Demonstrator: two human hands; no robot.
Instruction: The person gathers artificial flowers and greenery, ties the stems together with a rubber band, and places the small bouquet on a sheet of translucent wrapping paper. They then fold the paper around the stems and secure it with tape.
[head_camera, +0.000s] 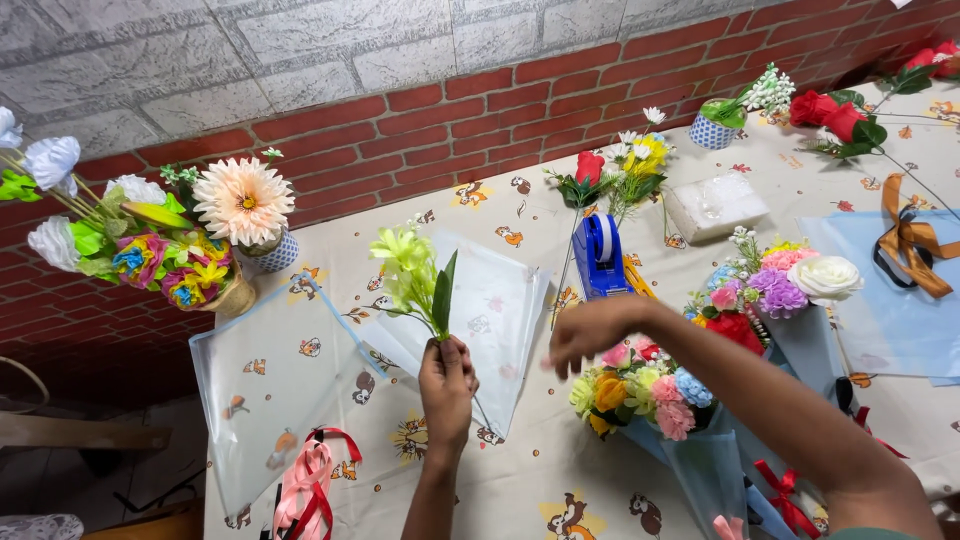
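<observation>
While gripped: left hand (447, 372) clenches a pale green flower stem (412, 272) upright.
Right hand: right hand (588, 329) open, fingers spread, blurred, above mixed bouquet (640, 390).
Nearby: blue tape dispenser (601, 256).

Bare cloth lies between the clear wrap sheet (500, 310) and wrapped bouquet (640, 390); the blue tape dispenser (602, 257) blocks beyond.

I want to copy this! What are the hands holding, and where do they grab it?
The left hand grips a pale green artificial flower sprig at the stem's bottom end. The right hand holds nothing.
</observation>
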